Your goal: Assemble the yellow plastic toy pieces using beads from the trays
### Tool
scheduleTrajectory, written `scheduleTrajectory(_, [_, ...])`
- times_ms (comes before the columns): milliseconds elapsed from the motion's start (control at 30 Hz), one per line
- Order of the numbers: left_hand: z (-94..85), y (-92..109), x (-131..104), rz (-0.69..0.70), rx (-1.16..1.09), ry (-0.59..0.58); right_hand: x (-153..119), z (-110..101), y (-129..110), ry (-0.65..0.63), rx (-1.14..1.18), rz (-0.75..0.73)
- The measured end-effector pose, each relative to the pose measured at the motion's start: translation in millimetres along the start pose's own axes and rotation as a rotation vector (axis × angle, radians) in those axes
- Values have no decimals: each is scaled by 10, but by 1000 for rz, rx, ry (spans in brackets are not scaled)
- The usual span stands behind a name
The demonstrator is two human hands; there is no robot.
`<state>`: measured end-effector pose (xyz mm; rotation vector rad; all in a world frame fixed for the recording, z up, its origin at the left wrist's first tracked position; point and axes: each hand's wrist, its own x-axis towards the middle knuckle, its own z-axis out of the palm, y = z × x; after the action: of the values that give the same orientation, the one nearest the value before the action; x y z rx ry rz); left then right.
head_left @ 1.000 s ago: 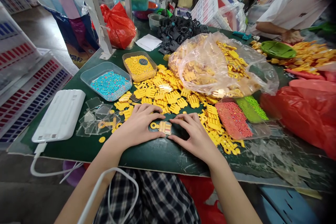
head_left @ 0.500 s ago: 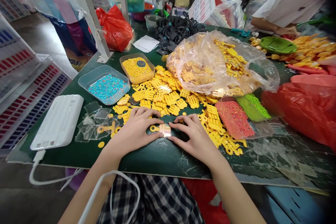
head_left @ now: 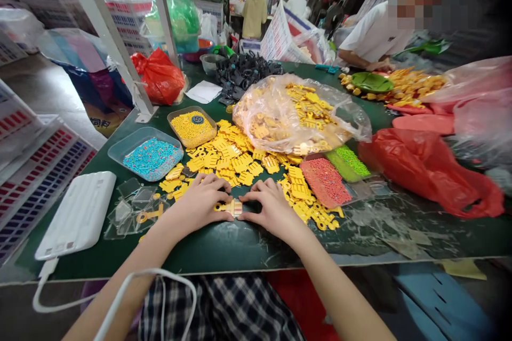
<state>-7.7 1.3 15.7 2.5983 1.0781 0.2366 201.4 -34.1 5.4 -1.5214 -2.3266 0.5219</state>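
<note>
Between my two hands lies a small yellow plastic piece (head_left: 237,207) with a ring at its left end and a shiny, striped block at its right. My left hand (head_left: 203,201) pinches it from the left, thumb below and fingers above. From the right, my right hand (head_left: 269,203) has its thumb and forefinger closed at the block's edge. Just beyond the fingers spreads a pile of flat yellow plastic pieces (head_left: 228,152). More of these, some ringed, lie beside my right hand. Clear plastic covers (head_left: 143,197) are scattered left of my left forearm.
Trays of blue beads (head_left: 150,157), yellow beads (head_left: 192,127), and red beads (head_left: 327,181) with green ones (head_left: 350,162) surround the pile. A clear bag (head_left: 264,112) of yellow parts stands behind. A white power bank (head_left: 78,213) trails a cable across my left arm. A co-worker (head_left: 370,37) sits far right.
The head view has tilted up, so more of the room shows and the table sits lower and further left. Both hands stay at the yellow piece, with little visible movement.
</note>
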Motion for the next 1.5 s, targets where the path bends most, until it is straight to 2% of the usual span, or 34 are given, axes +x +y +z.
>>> scheduleTrajectory(100, [6,-15,-34,47,-47,21,-30,-3,-53,21,-5,15])
scheduleTrajectory(167, [12,-7,-70,68,-54,76,-57,7,-99,47,16,-2])
scheduleTrajectory(333, [36,99,-149,163,-7,327,-217,142,-209,170,409,-4])
scheduleTrajectory(433, [57,161,-155,245,8,358,-357,112,-203,331,492,6])
scheduleTrajectory(500, [65,164,-152,253,24,360,-377,-92,-107,460,443,30])
scheduleTrajectory(567, [62,129,-151,216,39,382,-261,-456,84,599,390,87])
scheduleTrajectory(700, [33,-3,-168,117,52,433,342,-1296,616,865,254,180])
scheduleTrajectory(733, [26,-37,-175,95,56,438,495,-1440,725,909,131,204])
scheduleTrajectory(800, [18,-97,-189,62,65,439,681,-1582,853,885,-29,210])
scheduleTrajectory(867, [21,-141,-200,39,71,429,647,-1525,853,837,-141,119])
scheduleTrajectory(967, [44,-166,-199,16,73,390,266,-1163,719,758,-283,-8])
scheduleTrajectory(1100, [85,-79,-100,44,83,344,-290,-556,578,529,-566,33])
scheduleTrajectory(1133, [91,-31,-44,67,80,323,-375,-439,565,459,-623,67])
scheduleTrajectory(1200, [99,89,116,113,52,244,-474,-279,554,397,-668,127])
scheduleTrajectory(1333, [119,375,571,107,-2,54,-515,-218,546,360,-686,239])
scheduleTrajectory(1500, [233,644,1070,133,-5,-12,-513,-305,542,304,-694,303])
